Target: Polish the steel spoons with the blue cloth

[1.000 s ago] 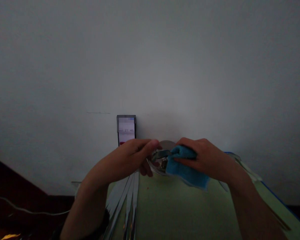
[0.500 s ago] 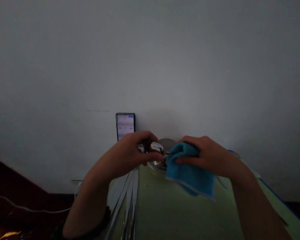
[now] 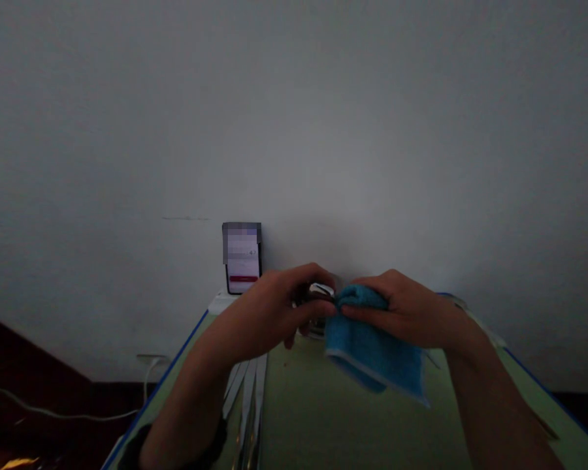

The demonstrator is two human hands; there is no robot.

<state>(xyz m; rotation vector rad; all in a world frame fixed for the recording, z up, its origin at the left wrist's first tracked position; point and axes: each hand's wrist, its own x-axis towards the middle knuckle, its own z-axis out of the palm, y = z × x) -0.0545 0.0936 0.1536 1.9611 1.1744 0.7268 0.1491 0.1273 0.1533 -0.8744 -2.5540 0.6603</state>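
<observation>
My left hand (image 3: 298, 301) is closed around a small shiny metal piece (image 3: 322, 290), its fingers and thumb hiding most of it, so its kind cannot be made out. In my right hand (image 3: 394, 303) a blue cloth (image 3: 375, 352) is pinched between thumb and fingers. One folded end of the cloth meets the metal piece at my left fingertips, and the rest hangs down over the green tabletop (image 3: 353, 424). Under my left hand, part of a shiny round metal dish (image 3: 316, 328) shows.
Several long knives (image 3: 247, 398) lie side by side beneath my left forearm. A phone (image 3: 242, 258) leans upright against the grey wall (image 3: 294, 130). A white cable (image 3: 68, 411) runs at the left. Thin items lie along the table's right side, partly behind my right arm.
My left hand has moved right and closer to the right hand, bringing the metal piece against the cloth. The round metal dish is now more covered. The view has shifted slightly.
</observation>
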